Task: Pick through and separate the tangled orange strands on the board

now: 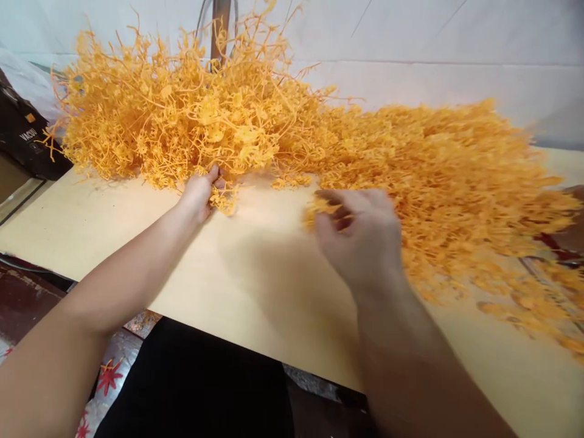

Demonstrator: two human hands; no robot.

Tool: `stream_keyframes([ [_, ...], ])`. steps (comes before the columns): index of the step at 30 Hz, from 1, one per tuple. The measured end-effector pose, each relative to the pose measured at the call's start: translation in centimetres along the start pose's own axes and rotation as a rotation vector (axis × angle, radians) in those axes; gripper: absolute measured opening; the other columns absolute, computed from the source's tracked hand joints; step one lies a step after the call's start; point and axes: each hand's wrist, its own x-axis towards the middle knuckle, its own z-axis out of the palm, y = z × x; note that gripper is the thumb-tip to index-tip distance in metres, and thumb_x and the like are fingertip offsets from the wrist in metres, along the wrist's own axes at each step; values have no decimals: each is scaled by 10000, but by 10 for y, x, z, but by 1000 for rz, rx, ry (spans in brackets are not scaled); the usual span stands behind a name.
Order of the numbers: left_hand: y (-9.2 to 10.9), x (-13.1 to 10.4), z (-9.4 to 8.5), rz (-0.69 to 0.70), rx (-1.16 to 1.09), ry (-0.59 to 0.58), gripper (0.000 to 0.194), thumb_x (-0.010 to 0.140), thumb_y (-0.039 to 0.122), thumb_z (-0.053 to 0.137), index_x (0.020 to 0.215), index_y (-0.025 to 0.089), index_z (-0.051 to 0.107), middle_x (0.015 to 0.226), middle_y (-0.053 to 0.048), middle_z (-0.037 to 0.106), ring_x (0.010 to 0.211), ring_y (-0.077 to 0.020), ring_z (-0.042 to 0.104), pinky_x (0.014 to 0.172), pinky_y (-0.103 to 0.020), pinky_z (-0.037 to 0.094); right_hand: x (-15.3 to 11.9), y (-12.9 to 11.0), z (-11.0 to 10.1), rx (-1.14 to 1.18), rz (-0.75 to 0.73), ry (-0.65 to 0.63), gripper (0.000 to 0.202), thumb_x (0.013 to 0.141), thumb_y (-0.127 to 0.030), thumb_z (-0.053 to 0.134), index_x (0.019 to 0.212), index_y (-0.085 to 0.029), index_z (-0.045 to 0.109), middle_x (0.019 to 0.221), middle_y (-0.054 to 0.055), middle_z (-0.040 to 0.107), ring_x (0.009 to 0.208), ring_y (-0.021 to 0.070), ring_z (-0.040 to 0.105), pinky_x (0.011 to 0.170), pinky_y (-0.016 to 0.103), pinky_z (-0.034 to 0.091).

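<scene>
Two adjoining heaps of yellow sprigs (182,121) lay on the table (191,267), the left hand (198,191) gripping a small tuft (223,199), the blurred right hand (362,234) curled around a second tuft (312,213). Handling tufts seemed the step; the next move apparently called for light, snag-free fingers.

A whitish wall (410,82) fills the back, crossed by a horizontal seam, with a brown post (221,27) upright in front and thin dark cables (236,24) beside it. A pale yellow table (114,210) stretches across the view — a soft shadow darkens its middle. Lower left lies a dark reddish-brown surface (27,304) — floor or furniture, unclear which.
</scene>
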Motion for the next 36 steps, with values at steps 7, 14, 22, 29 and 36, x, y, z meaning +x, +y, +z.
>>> stream_keyframes([
  [7,-6,-25,8,-154,131,-165,218,838,320,454,745,138,531,504,18,510,429,-73,501,455,-184,393,14,26,-10,-101,217,-7,164,690,-166,506,767,-180,649,654,59,535,613,182,496,650,385,424],
  [14,-4,-35,11,-208,115,-173,219,829,337,455,776,141,539,564,2,564,481,-99,568,469,-201,433,4,14,17,131,130,-111,197,761,-201,430,783,-179,625,648,35,549,627,159,526,632,325,437],
  [22,-6,-37,13,-216,118,-197,226,830,327,453,758,136,551,575,-11,570,483,-102,575,464,-199,434,12,24,6,17,166,74,110,683,-200,541,713,-171,642,787,78,547,671,172,515,631,340,433],
  [29,-6,-43,15,-197,47,-249,174,845,239,417,795,137,549,592,-3,571,537,-98,585,539,-212,471,-5,-10,24,334,64,-320,278,808,-318,444,572,-183,501,564,13,498,561,130,479,568,287,374],
  [36,-11,-59,23,-110,135,-254,75,789,130,480,821,134,548,597,5,572,539,-78,568,548,-189,450,-12,-26,34,763,236,-553,208,748,-350,536,814,-166,465,658,-12,508,539,90,471,512,243,390],
])
